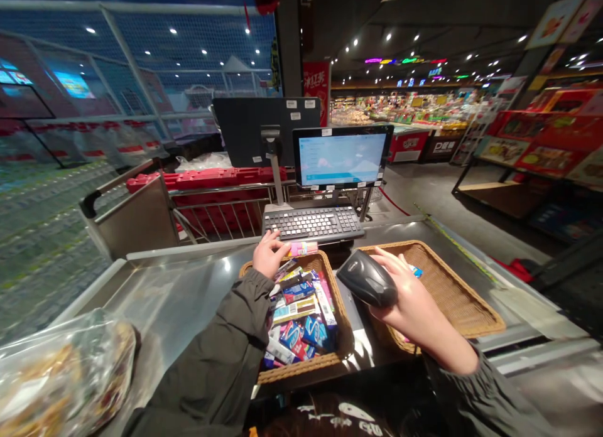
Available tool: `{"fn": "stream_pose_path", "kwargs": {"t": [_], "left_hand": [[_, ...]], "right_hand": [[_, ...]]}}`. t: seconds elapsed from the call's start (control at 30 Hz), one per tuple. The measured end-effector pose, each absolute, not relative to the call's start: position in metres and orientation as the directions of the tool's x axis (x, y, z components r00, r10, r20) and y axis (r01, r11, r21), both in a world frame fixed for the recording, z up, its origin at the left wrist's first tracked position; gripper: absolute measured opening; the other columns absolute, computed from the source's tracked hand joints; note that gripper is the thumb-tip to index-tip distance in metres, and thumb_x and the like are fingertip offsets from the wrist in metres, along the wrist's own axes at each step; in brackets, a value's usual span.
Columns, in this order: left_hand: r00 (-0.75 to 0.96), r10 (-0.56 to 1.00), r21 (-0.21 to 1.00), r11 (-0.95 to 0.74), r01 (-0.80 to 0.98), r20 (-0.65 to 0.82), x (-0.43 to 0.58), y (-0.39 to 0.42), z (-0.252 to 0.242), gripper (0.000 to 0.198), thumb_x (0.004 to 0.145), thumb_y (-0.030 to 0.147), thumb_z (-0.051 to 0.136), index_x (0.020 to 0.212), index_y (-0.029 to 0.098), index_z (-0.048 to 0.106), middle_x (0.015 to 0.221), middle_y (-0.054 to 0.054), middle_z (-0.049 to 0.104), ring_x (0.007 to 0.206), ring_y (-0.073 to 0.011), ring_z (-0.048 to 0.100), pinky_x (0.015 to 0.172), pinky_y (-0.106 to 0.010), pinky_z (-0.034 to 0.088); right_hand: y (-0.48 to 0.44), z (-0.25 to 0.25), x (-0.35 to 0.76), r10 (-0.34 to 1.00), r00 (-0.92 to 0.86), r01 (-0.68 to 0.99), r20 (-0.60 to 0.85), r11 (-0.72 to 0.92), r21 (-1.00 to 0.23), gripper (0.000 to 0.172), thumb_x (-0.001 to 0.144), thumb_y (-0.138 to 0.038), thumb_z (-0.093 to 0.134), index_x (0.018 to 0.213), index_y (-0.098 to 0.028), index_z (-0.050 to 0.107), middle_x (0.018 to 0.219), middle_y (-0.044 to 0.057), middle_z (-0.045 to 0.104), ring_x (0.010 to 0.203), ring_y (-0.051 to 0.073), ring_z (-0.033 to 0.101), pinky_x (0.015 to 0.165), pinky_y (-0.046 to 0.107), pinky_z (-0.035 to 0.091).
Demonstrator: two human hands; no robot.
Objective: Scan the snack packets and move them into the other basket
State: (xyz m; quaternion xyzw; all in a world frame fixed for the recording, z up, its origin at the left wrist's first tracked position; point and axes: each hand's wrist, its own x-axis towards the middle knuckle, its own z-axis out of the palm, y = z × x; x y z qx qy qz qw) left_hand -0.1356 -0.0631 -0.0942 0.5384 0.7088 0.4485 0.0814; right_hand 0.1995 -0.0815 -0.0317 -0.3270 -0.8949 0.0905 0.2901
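Note:
Between the fingers of my left hand (pixel 269 255) is a small pink candy pack (pixel 302 248), held above the far edge of a wicker basket (pixel 347 343). That basket is heaped with small packs of sweets or gum (pixel 299 314) in blue, red, purple and white. My right hand (pixel 412 292) grips a black handheld barcode scanner (pixel 367 279), its head tilted toward the left basket. Under my right hand stands a second wicker basket (pixel 464 292), with a small blue pack (pixel 415 271) inside, partly hidden by the hand.
A black keyboard (pixel 313 222) lies beyond the baskets, below a lit monitor (pixel 343 159). Another screen (pixel 264 132) faces away. Bagged food (pixel 66 374) rests at the left on the metal counter (pixel 188 292). Shelves of boxes (pixel 546 135) stand to the right.

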Motion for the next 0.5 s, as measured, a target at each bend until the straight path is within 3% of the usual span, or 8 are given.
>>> {"fn": "stream_pose_path", "kwargs": {"t": [0.1, 0.23, 0.4, 0.5], "left_hand": [[-0.392, 0.887, 0.633, 0.161, 0.757, 0.243, -0.133, -0.056, -0.111, 0.023, 0.082, 0.037, 0.061, 0.075, 0.02, 0.073, 0.135, -0.007, 0.061, 0.14, -0.0289, 0.04, 0.116, -0.045, 0.034], [-0.378, 0.916, 0.54, 0.253, 0.803, 0.133, -0.126, -0.048, -0.134, 0.027, 0.083, 0.039, 0.061, 0.065, 0.021, 0.072, 0.123, -0.006, 0.069, 0.138, -0.0287, 0.043, 0.116, -0.043, 0.034], [-0.387, 0.921, 0.395, 0.336, 0.855, 0.054, -0.117, -0.043, -0.155, 0.031, 0.082, 0.044, 0.062, 0.066, 0.021, 0.073, 0.141, -0.008, 0.056, 0.143, -0.0354, 0.032, 0.111, -0.058, 0.031], [-0.368, 0.929, 0.295, 0.34, 0.893, 0.043, -0.118, -0.044, -0.16, 0.031, 0.087, 0.042, 0.057, 0.071, 0.021, 0.075, 0.141, -0.01, 0.056, 0.143, -0.0355, 0.033, 0.112, -0.064, 0.024]], "right_hand": [[-0.079, -0.037, 0.204, 0.651, -0.605, 0.538, 0.459, 0.759, -0.367, 0.05, 0.068, -0.018, 0.057, 0.118, -0.017, 0.058, 0.128, 0.016, 0.06, 0.134, 0.038, 0.044, 0.109, 0.068, 0.031], [-0.076, -0.043, 0.21, 0.657, -0.593, 0.535, 0.465, 0.753, -0.382, 0.05, 0.069, -0.019, 0.058, 0.118, -0.016, 0.058, 0.126, 0.016, 0.061, 0.134, 0.037, 0.044, 0.109, 0.065, 0.034], [-0.071, -0.05, 0.219, 0.669, -0.576, 0.559, 0.47, 0.742, -0.37, 0.05, 0.07, -0.019, 0.058, 0.12, -0.015, 0.057, 0.126, 0.018, 0.061, 0.133, 0.038, 0.045, 0.109, 0.066, 0.034], [-0.07, -0.051, 0.226, 0.68, -0.562, 0.573, 0.471, 0.73, -0.371, 0.05, 0.07, -0.019, 0.059, 0.121, -0.017, 0.056, 0.126, 0.017, 0.061, 0.132, 0.037, 0.047, 0.109, 0.065, 0.034]]}}
